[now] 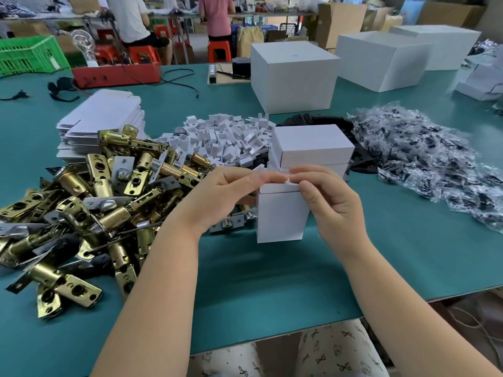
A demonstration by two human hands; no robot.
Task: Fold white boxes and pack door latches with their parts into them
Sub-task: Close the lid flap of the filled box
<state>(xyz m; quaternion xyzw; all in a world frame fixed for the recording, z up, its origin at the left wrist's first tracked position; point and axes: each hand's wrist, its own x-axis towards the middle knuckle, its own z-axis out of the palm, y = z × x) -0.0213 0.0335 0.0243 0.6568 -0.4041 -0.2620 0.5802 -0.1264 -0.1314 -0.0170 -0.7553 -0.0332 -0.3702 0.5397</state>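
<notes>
A small white box (280,219) stands upright on the green table in front of me. My left hand (217,197) and my right hand (329,202) meet at its top, fingertips pinching the top flap. Behind it lie two closed white boxes (313,148), one on the other. A heap of brass door latches (89,205) covers the table to my left. Flat unfolded white boxes (100,121) are stacked behind the latches. A pile of small white card inserts (226,137) lies in the middle. Clear bags of black parts (435,161) spread out on the right.
Big white cartons (294,77) (381,61) stand at the back of the table. A red tray (117,73) with cables and a green crate (30,55) are at the far left. People sit on red stools beyond the table. The table's front edge (272,336) is near my lap.
</notes>
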